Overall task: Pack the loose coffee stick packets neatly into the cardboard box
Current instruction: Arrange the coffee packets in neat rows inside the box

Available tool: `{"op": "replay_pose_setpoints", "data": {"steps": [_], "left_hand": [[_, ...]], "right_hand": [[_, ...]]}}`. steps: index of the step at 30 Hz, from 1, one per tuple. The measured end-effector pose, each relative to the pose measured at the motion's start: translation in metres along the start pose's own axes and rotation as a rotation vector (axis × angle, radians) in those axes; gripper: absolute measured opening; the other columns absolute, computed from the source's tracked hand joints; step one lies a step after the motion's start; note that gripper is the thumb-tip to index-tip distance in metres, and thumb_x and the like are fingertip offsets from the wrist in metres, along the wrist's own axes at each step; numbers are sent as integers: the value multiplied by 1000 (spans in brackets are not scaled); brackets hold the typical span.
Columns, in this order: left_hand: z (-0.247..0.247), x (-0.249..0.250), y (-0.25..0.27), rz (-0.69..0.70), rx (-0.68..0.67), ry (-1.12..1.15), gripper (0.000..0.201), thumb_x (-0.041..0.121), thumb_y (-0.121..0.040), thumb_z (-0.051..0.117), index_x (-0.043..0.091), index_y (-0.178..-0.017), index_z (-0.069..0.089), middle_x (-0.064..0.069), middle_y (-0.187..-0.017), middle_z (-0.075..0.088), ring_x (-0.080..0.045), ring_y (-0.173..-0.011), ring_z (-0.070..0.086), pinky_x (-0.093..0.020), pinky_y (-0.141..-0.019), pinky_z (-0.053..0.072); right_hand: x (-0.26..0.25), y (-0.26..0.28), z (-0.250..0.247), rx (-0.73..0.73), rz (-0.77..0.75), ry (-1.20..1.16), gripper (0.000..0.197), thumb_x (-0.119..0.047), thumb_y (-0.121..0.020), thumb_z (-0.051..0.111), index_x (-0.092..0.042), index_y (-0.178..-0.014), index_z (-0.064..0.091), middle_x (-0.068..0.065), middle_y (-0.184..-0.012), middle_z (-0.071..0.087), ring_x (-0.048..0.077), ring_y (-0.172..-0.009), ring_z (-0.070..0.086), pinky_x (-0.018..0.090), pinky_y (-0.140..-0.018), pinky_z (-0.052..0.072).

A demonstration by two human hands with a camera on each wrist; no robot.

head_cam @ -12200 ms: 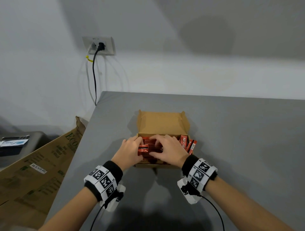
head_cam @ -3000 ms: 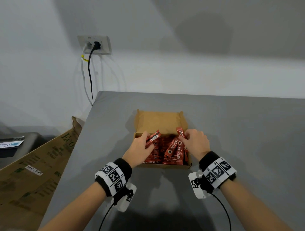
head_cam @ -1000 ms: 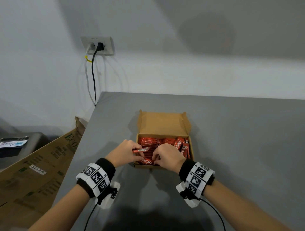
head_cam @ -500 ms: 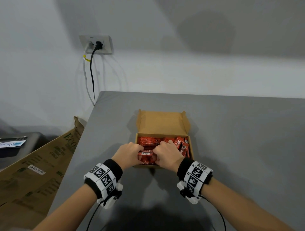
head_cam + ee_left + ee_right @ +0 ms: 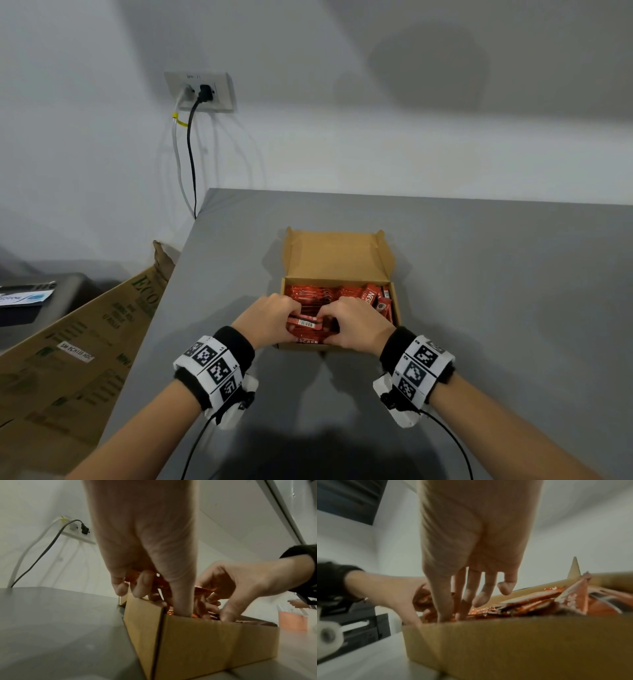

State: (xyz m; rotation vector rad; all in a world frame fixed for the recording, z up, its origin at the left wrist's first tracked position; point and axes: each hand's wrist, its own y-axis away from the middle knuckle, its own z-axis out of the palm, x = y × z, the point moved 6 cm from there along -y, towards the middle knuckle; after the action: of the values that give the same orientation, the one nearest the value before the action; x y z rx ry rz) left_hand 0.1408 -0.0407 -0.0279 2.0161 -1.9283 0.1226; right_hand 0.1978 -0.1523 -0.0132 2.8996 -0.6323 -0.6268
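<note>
Working both hands over the near-left corner of the cardboard box (image 5: 337, 255), I have my left hand (image 5: 265, 320) and right hand (image 5: 352, 325) curled onto one coffee stick packet (image 5: 305, 322), pinching it from either end. Its long axis runs side to side between my fingers, barcode up, on top of the packed coffee sticks (image 5: 318, 294). Beyond my right fingers, a few tilted sticks (image 5: 378, 301) lean at the far-right side; the right hand is nearer those. Everything sits on the grey surface (image 5: 496, 308).
</note>
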Motion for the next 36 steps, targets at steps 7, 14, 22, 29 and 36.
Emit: {"op": "replay_pose_setpoints", "data": {"steps": [7, 14, 22, 29, 36], "left_hand": [[-1, -1, -1, -12, -36, 42, 18, 35, -78, 68, 20, -78, 58, 4, -78, 60, -15, -75, 58, -18, -61, 33], [-28, -7, 7, -102, 168, 539, 28, 1, -81, 58, 21, -75, 40, 8, -64, 50, -2, -54, 47, -14, -56, 35], [-16, 22, -5, -128, -74, 985, 38, -6, -87, 38, 14, -118, 28, -3, -70, 34, -9, -53, 31, -23, -50, 33], [-30, 12, -1, -34, 115, 986, 42, 21, -80, 49, 19, -121, 40, -12, -104, 60, -15, -85, 60, -25, -74, 50], [-39, 0, 10, -4, 432, 1087, 7, 7, -87, 59, 0, -86, 60, -16, -73, 69, -22, -66, 68, -27, -65, 55]], "right_hand": [[-7, -15, 11, -2, -27, 212, 20, -24, -82, 60, -20, -102, 58, 1, -105, 65, 24, -101, 58, 37, -84, 37], [6, -6, -19, 228, 40, -290, 55, -41, -81, 67, -22, -128, 44, -8, -91, 65, 0, -67, 54, 22, -68, 44], [-12, 1, -40, 489, -78, -583, 8, -11, -82, 69, -5, -83, 63, -15, -72, 57, -10, -69, 53, 5, -66, 37], [-4, -4, -44, 403, -51, -606, 10, -9, -86, 63, -14, -88, 54, -2, -86, 63, 3, -76, 59, 16, -72, 48], [-1, -6, -41, 289, -38, -520, 17, -15, -85, 66, -17, -92, 50, -5, -78, 60, 6, -68, 56, 16, -65, 47]]}}
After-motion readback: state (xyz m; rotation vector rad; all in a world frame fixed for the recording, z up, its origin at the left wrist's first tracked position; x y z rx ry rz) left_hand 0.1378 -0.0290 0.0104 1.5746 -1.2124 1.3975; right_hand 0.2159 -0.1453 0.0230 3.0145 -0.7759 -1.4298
